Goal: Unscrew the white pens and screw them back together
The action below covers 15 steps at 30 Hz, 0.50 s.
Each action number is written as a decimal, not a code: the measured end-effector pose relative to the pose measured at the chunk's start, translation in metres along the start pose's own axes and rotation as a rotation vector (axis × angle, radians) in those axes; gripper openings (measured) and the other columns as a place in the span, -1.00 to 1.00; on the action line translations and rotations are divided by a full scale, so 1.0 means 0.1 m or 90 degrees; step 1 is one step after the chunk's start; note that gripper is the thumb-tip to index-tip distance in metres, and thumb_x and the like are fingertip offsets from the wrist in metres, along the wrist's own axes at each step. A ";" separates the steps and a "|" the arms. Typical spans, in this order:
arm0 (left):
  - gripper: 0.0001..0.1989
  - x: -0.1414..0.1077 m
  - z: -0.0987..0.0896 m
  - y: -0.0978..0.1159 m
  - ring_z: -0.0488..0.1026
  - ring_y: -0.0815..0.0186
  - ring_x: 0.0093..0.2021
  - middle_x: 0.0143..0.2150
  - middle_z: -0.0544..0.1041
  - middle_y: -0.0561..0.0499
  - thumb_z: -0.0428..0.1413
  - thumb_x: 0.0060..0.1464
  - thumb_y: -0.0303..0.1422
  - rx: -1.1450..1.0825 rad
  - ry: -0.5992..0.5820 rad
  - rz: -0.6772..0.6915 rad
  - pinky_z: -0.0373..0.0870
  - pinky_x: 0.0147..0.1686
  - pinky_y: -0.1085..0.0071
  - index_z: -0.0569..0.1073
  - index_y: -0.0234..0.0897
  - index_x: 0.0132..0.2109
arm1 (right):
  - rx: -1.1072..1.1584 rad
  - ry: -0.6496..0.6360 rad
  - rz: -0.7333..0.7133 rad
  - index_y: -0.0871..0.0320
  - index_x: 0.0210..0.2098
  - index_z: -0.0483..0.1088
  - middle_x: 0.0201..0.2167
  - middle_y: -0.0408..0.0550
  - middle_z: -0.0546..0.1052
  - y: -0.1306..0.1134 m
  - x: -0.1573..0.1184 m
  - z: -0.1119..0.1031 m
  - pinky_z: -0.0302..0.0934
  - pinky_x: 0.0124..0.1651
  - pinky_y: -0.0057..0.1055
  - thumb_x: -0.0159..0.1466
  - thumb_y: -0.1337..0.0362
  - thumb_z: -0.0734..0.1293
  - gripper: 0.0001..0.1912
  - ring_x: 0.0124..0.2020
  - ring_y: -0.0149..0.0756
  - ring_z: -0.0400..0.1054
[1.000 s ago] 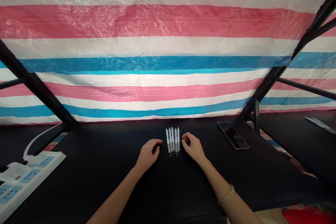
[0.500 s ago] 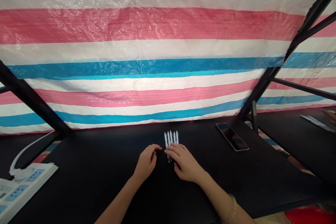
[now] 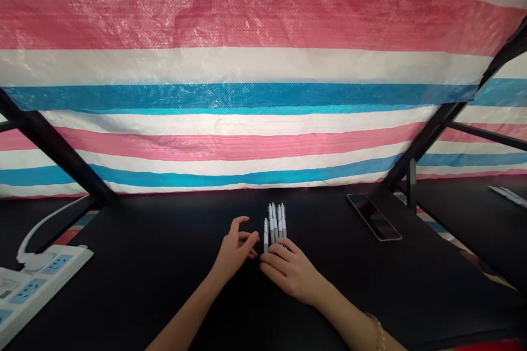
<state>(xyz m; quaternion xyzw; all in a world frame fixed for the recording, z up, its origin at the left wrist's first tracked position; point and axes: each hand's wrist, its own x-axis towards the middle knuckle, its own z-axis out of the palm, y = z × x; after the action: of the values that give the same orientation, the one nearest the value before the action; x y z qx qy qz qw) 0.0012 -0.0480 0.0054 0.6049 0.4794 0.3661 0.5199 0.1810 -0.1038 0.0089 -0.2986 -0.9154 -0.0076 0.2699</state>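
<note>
Several white pens with grey lower parts (image 3: 273, 219) lie side by side on the black table (image 3: 173, 230), their upper ends pointing away from me. The leftmost pen (image 3: 265, 230) sits lower than the others. My right hand (image 3: 290, 271) rests over the lower ends of the pens, fingers laid across and hiding the tips. Just left of the pens is my left hand (image 3: 235, 247), its fingers bent and apart, with nothing held in it.
A phone (image 3: 374, 216) lies on the table to the right. At the left edge is a white power strip (image 3: 45, 279) with a plugged cable. Dark metal frame bars slant at both sides before a striped sheet. White items (image 3: 508, 195) lie on the far-right table.
My right hand has slid down toward the pens' lower ends. The leftmost pen now sits lower than the rest. My left hand has spread its fingers. The view has shifted slightly.
</note>
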 end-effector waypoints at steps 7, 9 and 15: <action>-0.48 -0.02 0.03 0.11 0.47 0.35 -0.41 -0.36 0.52 -0.02 0.23 -0.05 -0.31 -0.334 -0.118 -0.123 0.40 -0.33 0.42 0.33 -0.34 0.07 | 0.251 0.076 0.058 0.04 -0.09 0.34 -0.10 0.03 0.45 -0.18 -0.02 0.05 0.14 0.02 -0.14 0.29 0.43 0.15 -0.72 -0.06 -0.21 0.27; -0.62 0.00 0.01 0.09 0.46 0.36 -0.40 -0.34 0.51 -0.03 0.21 -0.03 -0.32 -0.378 -0.113 -0.129 0.38 -0.31 0.43 0.44 -0.35 -0.04 | 0.403 0.186 0.251 0.08 -0.17 0.32 -0.11 0.06 0.40 -0.19 -0.05 0.12 0.22 -0.09 -0.21 0.26 0.33 0.20 -0.85 -0.13 -0.23 0.30; -0.82 0.02 0.03 0.04 0.47 0.31 -0.35 -0.33 0.52 -0.05 0.16 0.00 -0.40 -0.454 -0.129 -0.137 0.39 -0.24 0.39 0.48 -0.33 -0.19 | 1.255 -0.072 0.593 0.22 -0.08 0.25 -0.28 0.08 0.45 -0.22 -0.06 0.19 0.24 -0.44 -0.42 0.26 -0.03 0.15 -0.55 -0.38 -0.25 0.43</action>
<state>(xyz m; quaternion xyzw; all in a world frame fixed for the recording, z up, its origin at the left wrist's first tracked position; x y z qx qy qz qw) 0.0057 -0.0471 0.0083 0.3655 0.3287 0.3915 0.7779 0.1637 -0.1215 -0.0075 -0.2686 -0.3273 0.8460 0.3241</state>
